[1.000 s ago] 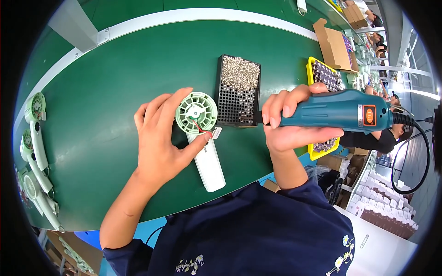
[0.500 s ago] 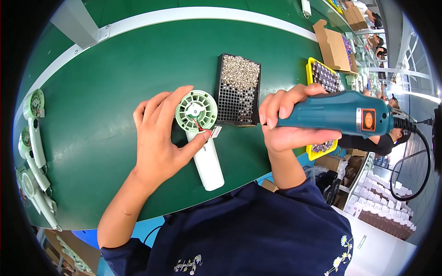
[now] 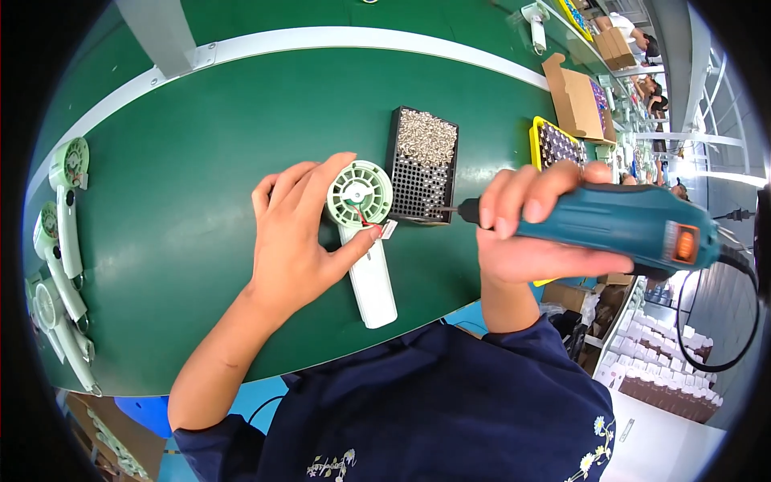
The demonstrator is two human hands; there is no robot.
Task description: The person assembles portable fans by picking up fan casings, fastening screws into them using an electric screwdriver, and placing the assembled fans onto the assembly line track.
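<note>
My left hand (image 3: pixel 299 229) is closed around the round green head of a small handheld fan (image 3: pixel 371 269), its white handle pointing toward me on the table. Red and dark wires and a small white connector show by my thumb at the fan head. In my right hand (image 3: pixel 530 233) is a teal electric screwdriver (image 3: pixel 610 221), held level with its bit pointing left. The bit tip overlaps the lower right of a black screw tray (image 3: pixel 401 190); whether it touches a screw I cannot tell. Loose silver screws (image 3: pixel 427 138) heap at the tray's far end, others stand in its holes.
Several green-and-white fans (image 3: pixel 68 233) lie along the table's left edge. At the far right are a yellow tray (image 3: pixel 536 145) of small parts and an open cardboard box (image 3: pixel 574 100). A black cord (image 3: pixel 756 321) loops from the screwdriver. Other people sit farther along the right.
The screwdriver has swung so its bit now shows over the screw tray, and my right hand has moved slightly right and down. My left hand keeps holding the fan.
</note>
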